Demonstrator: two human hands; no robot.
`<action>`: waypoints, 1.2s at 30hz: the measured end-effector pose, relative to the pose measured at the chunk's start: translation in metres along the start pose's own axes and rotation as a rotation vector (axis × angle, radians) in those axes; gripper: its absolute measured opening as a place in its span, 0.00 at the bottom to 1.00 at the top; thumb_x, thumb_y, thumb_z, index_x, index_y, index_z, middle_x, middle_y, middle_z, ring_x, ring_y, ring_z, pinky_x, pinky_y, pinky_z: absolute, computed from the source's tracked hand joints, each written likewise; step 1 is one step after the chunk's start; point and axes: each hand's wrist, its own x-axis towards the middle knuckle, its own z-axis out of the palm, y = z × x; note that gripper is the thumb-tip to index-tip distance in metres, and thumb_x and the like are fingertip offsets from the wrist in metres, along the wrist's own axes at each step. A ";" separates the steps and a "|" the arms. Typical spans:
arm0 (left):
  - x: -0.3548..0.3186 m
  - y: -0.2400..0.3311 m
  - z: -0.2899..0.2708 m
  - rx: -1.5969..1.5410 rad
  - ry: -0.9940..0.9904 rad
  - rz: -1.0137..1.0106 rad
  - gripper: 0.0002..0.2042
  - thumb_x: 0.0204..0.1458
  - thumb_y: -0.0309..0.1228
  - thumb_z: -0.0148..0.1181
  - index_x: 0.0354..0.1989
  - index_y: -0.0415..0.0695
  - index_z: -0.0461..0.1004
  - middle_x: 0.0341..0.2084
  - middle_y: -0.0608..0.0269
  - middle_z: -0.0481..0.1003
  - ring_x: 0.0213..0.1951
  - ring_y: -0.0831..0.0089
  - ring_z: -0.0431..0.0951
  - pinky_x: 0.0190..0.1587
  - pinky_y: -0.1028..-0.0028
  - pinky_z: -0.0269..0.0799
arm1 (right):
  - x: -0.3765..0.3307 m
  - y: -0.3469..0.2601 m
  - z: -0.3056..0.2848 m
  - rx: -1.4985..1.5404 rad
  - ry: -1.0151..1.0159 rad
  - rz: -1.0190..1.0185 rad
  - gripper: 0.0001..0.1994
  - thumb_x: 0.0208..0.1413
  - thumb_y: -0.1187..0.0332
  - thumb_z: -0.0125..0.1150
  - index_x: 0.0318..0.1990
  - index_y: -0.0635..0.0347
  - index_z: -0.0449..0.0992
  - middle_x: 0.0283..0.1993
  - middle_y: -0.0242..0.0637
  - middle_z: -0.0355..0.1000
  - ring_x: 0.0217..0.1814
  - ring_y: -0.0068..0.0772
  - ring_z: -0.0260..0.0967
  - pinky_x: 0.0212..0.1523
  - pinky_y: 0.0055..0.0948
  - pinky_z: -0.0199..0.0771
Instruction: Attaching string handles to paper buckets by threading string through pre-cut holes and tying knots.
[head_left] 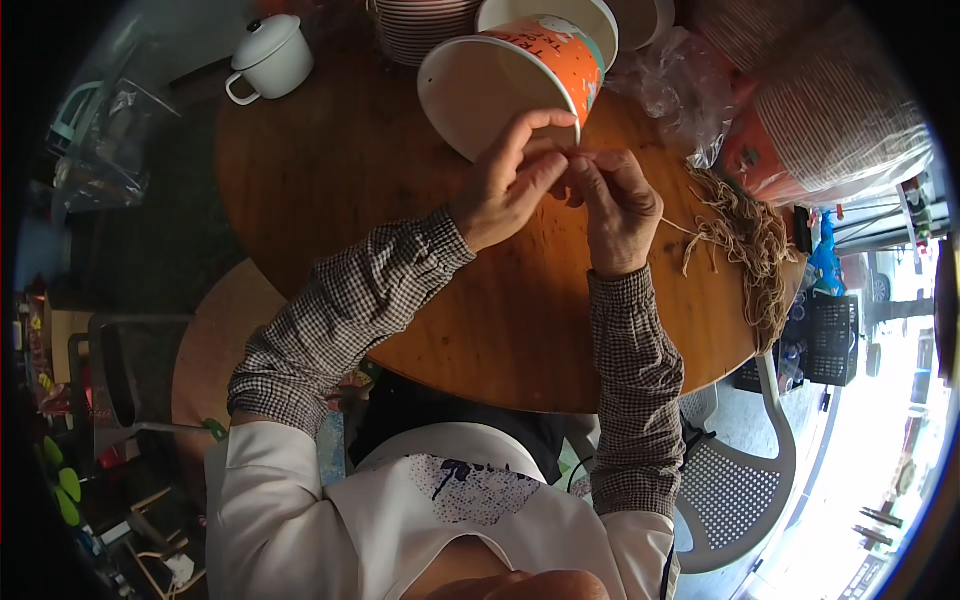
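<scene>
One round wooden table (pixel 400 180) carries one heap of tan fibre strands (pixel 745 235) at its right edge, one orange paper tub (pixel 520 75) tipped on its side, and one white lidded mug (pixel 270 55). Both hands meet just below the tub: the left hand (pixel 505 185) and the right hand (pixel 618 205) each pinch, fingers curled nearly closed, one thin strand (pixel 580 158) between their fingertips.

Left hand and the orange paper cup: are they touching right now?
Touching. In the head view the left hand has its fingertips laid over the lower rim of the tipped orange paper cup, with no gap showing between them.
</scene>
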 end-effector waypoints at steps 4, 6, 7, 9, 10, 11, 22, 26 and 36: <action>-0.002 -0.011 0.000 0.130 -0.032 0.035 0.16 0.58 0.17 0.48 0.54 0.37 0.60 0.39 0.59 0.73 0.37 0.75 0.77 0.44 0.75 0.76 | 0.001 0.003 0.001 -0.076 0.063 0.082 0.03 0.55 0.75 0.63 0.36 0.64 0.77 0.32 0.30 0.71 0.28 0.18 0.69 0.28 0.19 0.71; -0.002 -0.015 -0.001 0.237 0.011 -0.002 0.12 0.57 0.18 0.51 0.49 0.36 0.64 0.38 0.58 0.73 0.37 0.75 0.77 0.41 0.76 0.77 | -0.001 0.006 0.000 -0.399 0.050 -0.088 0.02 0.56 0.74 0.61 0.35 0.63 0.76 0.31 0.31 0.71 0.28 0.17 0.69 0.27 0.20 0.71; -0.001 -0.017 -0.003 0.233 0.018 -0.002 0.12 0.57 0.18 0.51 0.49 0.36 0.64 0.38 0.58 0.73 0.37 0.75 0.77 0.41 0.76 0.77 | -0.001 0.007 0.000 -0.403 0.043 -0.086 0.02 0.56 0.74 0.61 0.35 0.63 0.76 0.31 0.31 0.71 0.28 0.17 0.69 0.27 0.20 0.71; 0.000 -0.018 -0.006 0.165 0.042 -0.066 0.07 0.55 0.18 0.54 0.42 0.35 0.69 0.35 0.61 0.74 0.36 0.76 0.78 0.38 0.78 0.78 | -0.002 0.007 0.003 -0.389 0.057 -0.048 0.03 0.57 0.73 0.60 0.36 0.62 0.74 0.30 0.33 0.72 0.29 0.17 0.70 0.28 0.22 0.71; -0.002 -0.019 -0.006 0.161 0.049 -0.066 0.07 0.55 0.18 0.54 0.42 0.35 0.69 0.35 0.61 0.74 0.36 0.76 0.78 0.38 0.78 0.78 | -0.002 0.007 0.004 -0.393 0.050 -0.047 0.03 0.57 0.73 0.60 0.36 0.62 0.74 0.30 0.33 0.72 0.29 0.17 0.70 0.28 0.22 0.71; -0.002 -0.017 -0.007 0.232 0.042 -0.048 0.05 0.55 0.18 0.55 0.40 0.36 0.70 0.33 0.62 0.75 0.36 0.77 0.78 0.38 0.78 0.78 | -0.003 0.008 0.004 -0.348 0.062 -0.002 0.04 0.57 0.73 0.60 0.37 0.62 0.74 0.31 0.33 0.72 0.29 0.17 0.71 0.28 0.21 0.72; 0.000 -0.013 -0.010 0.460 0.099 0.135 0.03 0.53 0.18 0.57 0.35 0.39 0.72 0.27 0.65 0.76 0.30 0.77 0.78 0.31 0.79 0.76 | -0.002 0.000 0.007 -0.074 -0.016 0.116 0.06 0.56 0.78 0.60 0.40 0.67 0.74 0.33 0.35 0.76 0.33 0.19 0.73 0.29 0.18 0.75; 0.000 -0.018 -0.008 0.457 0.117 0.143 0.03 0.52 0.19 0.57 0.33 0.39 0.72 0.27 0.64 0.76 0.31 0.77 0.78 0.28 0.78 0.75 | -0.004 0.003 0.008 -0.122 0.058 0.092 0.04 0.55 0.77 0.61 0.38 0.67 0.75 0.32 0.34 0.75 0.30 0.17 0.72 0.29 0.17 0.74; -0.002 -0.014 -0.005 0.391 0.079 0.089 0.04 0.51 0.20 0.60 0.32 0.39 0.71 0.27 0.65 0.76 0.30 0.76 0.79 0.30 0.78 0.74 | -0.002 0.007 0.004 -0.145 0.139 0.121 0.05 0.56 0.73 0.63 0.33 0.66 0.75 0.26 0.29 0.73 0.24 0.14 0.67 0.26 0.15 0.70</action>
